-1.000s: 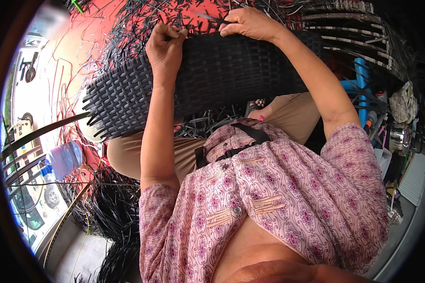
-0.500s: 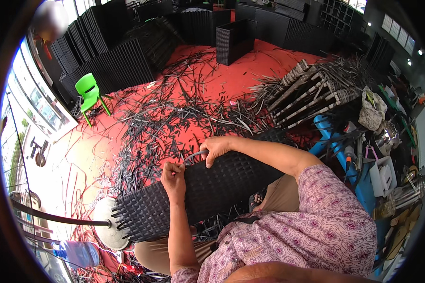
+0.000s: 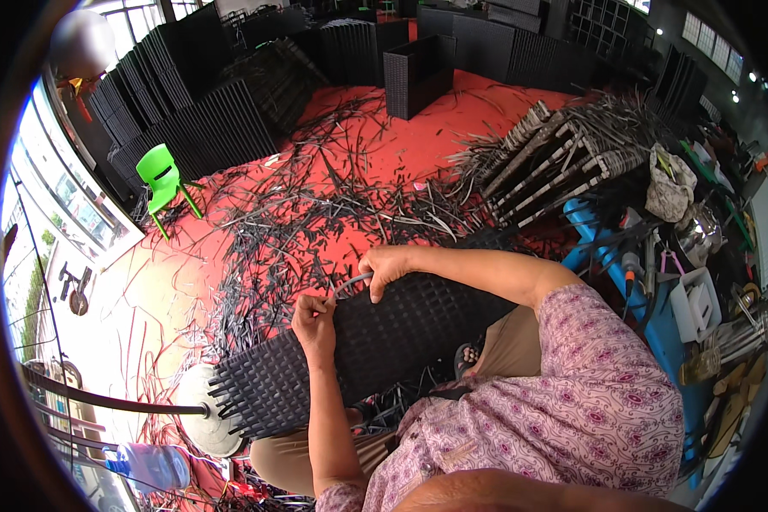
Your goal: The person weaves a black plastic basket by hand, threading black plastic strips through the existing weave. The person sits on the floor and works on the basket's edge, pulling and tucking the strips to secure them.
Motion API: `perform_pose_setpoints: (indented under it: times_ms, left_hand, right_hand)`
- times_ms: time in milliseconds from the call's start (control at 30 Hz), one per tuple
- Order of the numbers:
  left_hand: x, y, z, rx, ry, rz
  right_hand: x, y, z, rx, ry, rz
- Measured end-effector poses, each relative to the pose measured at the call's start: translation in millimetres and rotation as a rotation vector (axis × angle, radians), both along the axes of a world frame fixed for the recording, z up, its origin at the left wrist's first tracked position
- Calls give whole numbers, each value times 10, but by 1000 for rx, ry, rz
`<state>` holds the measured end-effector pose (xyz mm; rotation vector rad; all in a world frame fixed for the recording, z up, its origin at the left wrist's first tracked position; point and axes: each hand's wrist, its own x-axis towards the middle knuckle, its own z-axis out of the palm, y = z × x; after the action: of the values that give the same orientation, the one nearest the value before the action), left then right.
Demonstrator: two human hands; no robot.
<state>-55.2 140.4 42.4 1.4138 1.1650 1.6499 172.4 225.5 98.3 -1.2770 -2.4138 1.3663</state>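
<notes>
Across my lap lies a black woven panel (image 3: 384, 341) of flat plastic strips, with loose strip ends sticking out at its left end. My left hand (image 3: 314, 320) is closed at the panel's far edge, pinching one end of a thin grey strip (image 3: 350, 281). My right hand (image 3: 386, 269) is closed around the other end, a little to the right and farther off. Between the two hands the strip bows upward in a short arc. The fingertips of both hands partly cover where the strip meets the panel.
Cut black strips (image 3: 273, 230) litter the red floor. A green chair (image 3: 166, 183) stands far left, a round stone base (image 3: 203, 410) near left. Bundled frames (image 3: 563, 162) lie at right, beside a blue bench (image 3: 631, 290) with tools and a white basket (image 3: 695, 303). Black woven panels (image 3: 188, 111) stack behind.
Both hands keep their grip on the strip at nearly the same place. The view has shifted slightly, so the panel's left end and the stone base appear a little farther right.
</notes>
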Motion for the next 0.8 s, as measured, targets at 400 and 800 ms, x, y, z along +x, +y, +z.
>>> perform_pose_setpoints:
  times_ms: [400,800]
  left_hand:
    - [-56,-42,133,-54,-119,-122]
    - [-168,-42,171,-72,-328,-184]
  right_hand:
    - [-12,-218,72,282,-37,48]
    - [824,-171,-180,200,33,-461]
